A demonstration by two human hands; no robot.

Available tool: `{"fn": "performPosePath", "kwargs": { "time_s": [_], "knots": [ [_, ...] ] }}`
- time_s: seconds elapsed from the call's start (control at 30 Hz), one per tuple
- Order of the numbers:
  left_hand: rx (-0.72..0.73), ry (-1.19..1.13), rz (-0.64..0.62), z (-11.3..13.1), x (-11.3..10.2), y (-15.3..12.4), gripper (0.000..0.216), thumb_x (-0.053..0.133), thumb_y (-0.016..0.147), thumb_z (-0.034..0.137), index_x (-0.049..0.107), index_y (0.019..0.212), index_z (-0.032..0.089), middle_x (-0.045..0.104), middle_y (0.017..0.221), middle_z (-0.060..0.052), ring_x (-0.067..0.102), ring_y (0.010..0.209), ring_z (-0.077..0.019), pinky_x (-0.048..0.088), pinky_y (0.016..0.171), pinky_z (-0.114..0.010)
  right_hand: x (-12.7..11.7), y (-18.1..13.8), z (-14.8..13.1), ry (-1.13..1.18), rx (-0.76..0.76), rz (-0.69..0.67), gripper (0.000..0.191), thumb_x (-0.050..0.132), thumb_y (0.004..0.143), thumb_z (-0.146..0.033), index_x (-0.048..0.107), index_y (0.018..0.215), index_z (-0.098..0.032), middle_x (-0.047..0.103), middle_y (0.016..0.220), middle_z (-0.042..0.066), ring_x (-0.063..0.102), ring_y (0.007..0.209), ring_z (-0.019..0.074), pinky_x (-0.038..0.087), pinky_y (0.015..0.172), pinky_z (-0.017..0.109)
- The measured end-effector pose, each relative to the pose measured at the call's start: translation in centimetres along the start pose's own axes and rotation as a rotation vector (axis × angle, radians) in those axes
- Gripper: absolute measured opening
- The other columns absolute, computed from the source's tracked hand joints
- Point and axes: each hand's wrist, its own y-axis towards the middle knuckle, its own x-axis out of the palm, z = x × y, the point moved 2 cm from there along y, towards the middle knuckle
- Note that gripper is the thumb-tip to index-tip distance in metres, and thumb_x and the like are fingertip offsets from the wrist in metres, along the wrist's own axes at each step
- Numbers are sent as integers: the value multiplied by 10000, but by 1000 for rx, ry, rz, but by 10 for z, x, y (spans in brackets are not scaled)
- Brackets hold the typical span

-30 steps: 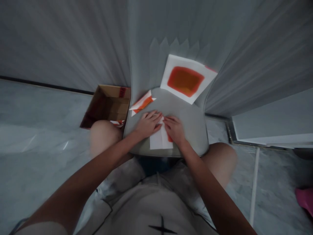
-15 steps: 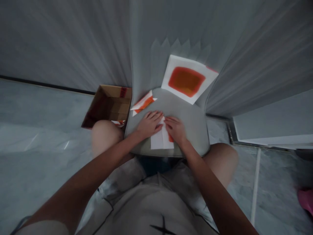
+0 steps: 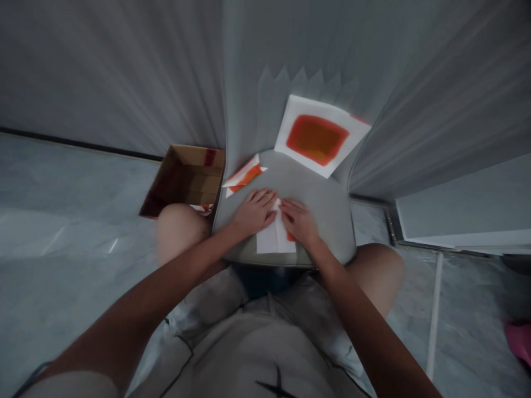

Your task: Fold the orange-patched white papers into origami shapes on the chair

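A folded sheet of paper (image 3: pixel 269 241), white with an orange patch on its right part, lies on the grey chair seat (image 3: pixel 332 221) with a crease down its middle. My left hand (image 3: pixel 254 212) lies flat over its upper left side, fingers stretched toward the top. On the right, my right hand (image 3: pixel 299 222) has its fingers bent and pressed on the paper's upper right edge, at a fold near the top. Both hands partly hide the sheet. Beyond my left hand rests a folded orange-and-white paper piece (image 3: pixel 245 176).
A white sheet with an orange-red print (image 3: pixel 317 138) leans at the back of the seat. An open cardboard box (image 3: pixel 182 174) stands on the floor to the left, with folded paper inside. Grey curtains (image 3: pixel 124 72) hang behind. Something pink (image 3: pixel 518 338) lies at far right.
The whole view has shifted very slightly. My right hand has moved a little down along the paper's edge, covering more of the orange patch; my left hand keeps its place.
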Motion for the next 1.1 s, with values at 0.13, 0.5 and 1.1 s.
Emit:
{"fn": "performPosePath", "kwargs": {
  "time_s": [0.13,0.5,1.1],
  "knots": [
    [-4,5,10,1,0,-1,565,365,1083,381,482,1573,125,451,1656,-104,361,1563,-301,233,1312,-522,-3,-5,-3,28,-7,7,390,463,1052,-282,735,1307,-168,736,1336,128,641,1321,272,487,1163,503],
    [-6,-18,33,0,2,0,561,398,1074,377,500,1561,119,459,1648,-118,359,1565,-308,234,1315,-533,-2,-6,20,129,193,204,226,621,946,-289,733,1127,-213,734,1198,121,638,1192,287,502,1097,516],
    [-3,-59,25,0,-1,1,569,396,1068,380,493,1570,130,451,1651,-121,352,1572,-302,236,1317,-525,-31,31,12,147,574,-115,353,558,975,-432,798,921,-179,784,905,105,690,806,229,506,756,328]
  ]
}}
